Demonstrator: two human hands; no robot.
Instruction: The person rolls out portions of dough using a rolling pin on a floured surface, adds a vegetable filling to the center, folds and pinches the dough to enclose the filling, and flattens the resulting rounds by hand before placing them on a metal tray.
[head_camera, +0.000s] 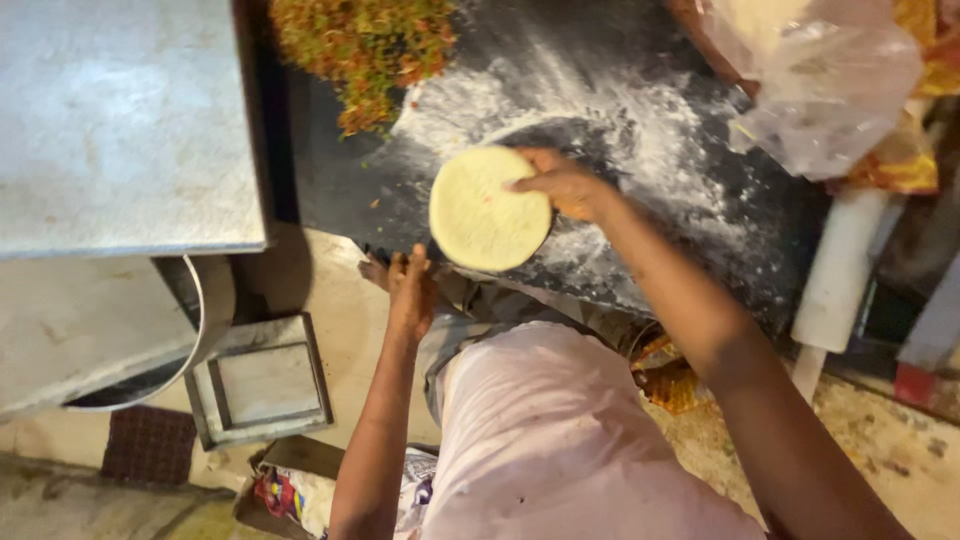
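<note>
Two hands work mid-frame: right hand (565, 185) grips a flat dough disc (487, 210) over the floured slab (640, 110); left hand (410, 290) hangs open, empty.

dough disc (488, 221) on floured board (650, 130), rolling pin (838, 270) right
</note>
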